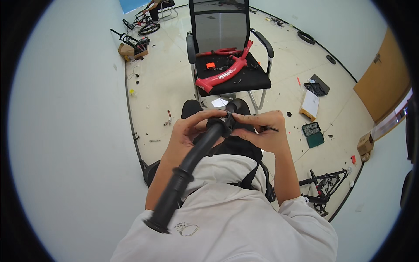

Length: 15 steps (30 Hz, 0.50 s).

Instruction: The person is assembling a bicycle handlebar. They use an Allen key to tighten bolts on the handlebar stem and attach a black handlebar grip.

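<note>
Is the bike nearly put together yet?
Not nearly. One rubber grip is already on the black handlebar. Both hands, left hand and right hand, work at its middle clamp. The red frame lies bare on the chair; parts litter the floor.

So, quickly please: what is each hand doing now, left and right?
Left hand: closed on the handlebar, near its middle.
Right hand: closed, pinching a thin black tool at the handlebar's middle.
</note>
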{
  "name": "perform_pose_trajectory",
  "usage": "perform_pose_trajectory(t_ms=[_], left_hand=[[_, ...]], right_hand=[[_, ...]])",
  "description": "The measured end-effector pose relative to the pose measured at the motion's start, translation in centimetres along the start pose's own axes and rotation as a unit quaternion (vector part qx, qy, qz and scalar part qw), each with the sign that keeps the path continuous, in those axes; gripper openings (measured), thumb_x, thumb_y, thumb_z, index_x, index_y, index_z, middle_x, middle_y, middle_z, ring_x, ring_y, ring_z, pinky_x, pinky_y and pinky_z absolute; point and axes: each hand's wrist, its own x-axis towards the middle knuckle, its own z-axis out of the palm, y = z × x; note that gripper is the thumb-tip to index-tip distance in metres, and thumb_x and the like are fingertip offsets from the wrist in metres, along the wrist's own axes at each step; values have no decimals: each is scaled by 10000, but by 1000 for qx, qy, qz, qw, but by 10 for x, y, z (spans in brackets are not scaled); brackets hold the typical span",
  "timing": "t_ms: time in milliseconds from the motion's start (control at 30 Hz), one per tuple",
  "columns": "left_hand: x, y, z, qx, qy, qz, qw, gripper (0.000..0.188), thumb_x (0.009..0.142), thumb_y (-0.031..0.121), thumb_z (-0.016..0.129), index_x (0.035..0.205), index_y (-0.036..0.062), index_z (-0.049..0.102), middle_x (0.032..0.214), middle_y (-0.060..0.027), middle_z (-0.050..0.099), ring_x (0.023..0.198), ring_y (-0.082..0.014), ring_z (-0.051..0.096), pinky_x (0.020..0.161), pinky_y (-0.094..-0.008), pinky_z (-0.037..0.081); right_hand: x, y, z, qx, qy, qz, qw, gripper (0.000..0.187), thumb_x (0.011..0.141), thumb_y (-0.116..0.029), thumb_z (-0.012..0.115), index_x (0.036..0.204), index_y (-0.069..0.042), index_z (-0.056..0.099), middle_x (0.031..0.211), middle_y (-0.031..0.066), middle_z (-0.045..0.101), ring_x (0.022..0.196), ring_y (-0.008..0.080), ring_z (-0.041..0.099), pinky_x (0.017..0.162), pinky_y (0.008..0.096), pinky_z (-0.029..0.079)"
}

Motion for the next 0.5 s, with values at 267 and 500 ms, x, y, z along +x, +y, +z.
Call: perform_pose_trajectory(t_ms=[267,500], left_hand=[[0,-5,1,45,11,73,996,530,781,-19,733,1291,-1,590,1079,-105,707,911,-117,690,874,-274,521],[2,-8,4,39,12,115,993,536,768,-75,699,1290,-17,591,1103,-127,698,915,-134,700,899,-299,546]], right_hand=[[0,-2,9,-73,25,-45,996,508,672,-88,860,1161,-157,740,503,16,418,419,90,360,437,249,299],[-2,-7,8,-39,3,18,999,419,727,-61,829,1135,-105,745,505,3,337,450,59,315,448,234,272]])
